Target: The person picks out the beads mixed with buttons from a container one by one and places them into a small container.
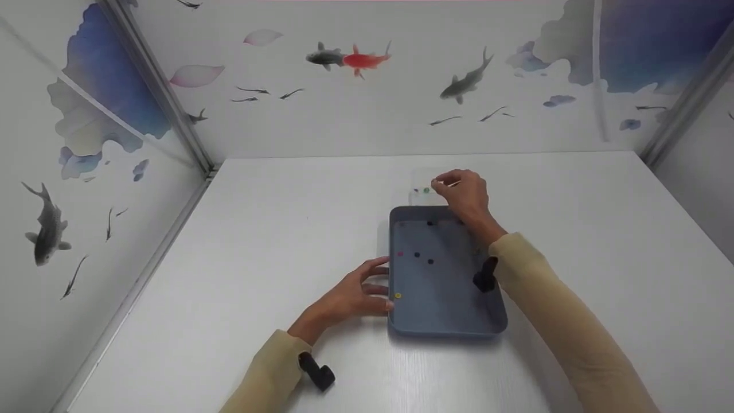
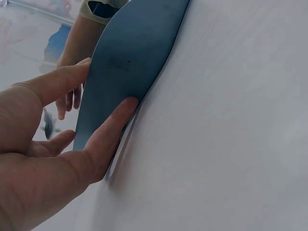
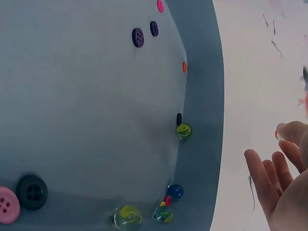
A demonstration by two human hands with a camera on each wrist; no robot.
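Observation:
A grey-blue tray (image 1: 447, 331) lies on the white table with buttons and glass marbles inside. My left hand (image 1: 350, 295) is at its left side, and in the left wrist view its fairly straight fingers (image 2: 113, 122) press against the outer wall. Beyond the tray's far edge, my right hand (image 1: 467, 195) pinches a small glassy marble (image 3: 278, 135) between thumb and fingertip, mostly hidden by them. Beneath that hand is a clear container (image 1: 417, 199) holding a green marble (image 1: 426, 190) and a small blue one.
Inside the tray are a yellow button (image 1: 398, 295), a dark purple button (image 3: 138, 37), a pink button (image 3: 6, 205) and a black button (image 3: 32, 192). A blue marble (image 3: 175, 191) and a yellow-green marble (image 3: 184, 130) rest along its wall. Another clear piece (image 1: 382, 232) shows beside the tray's left wall.

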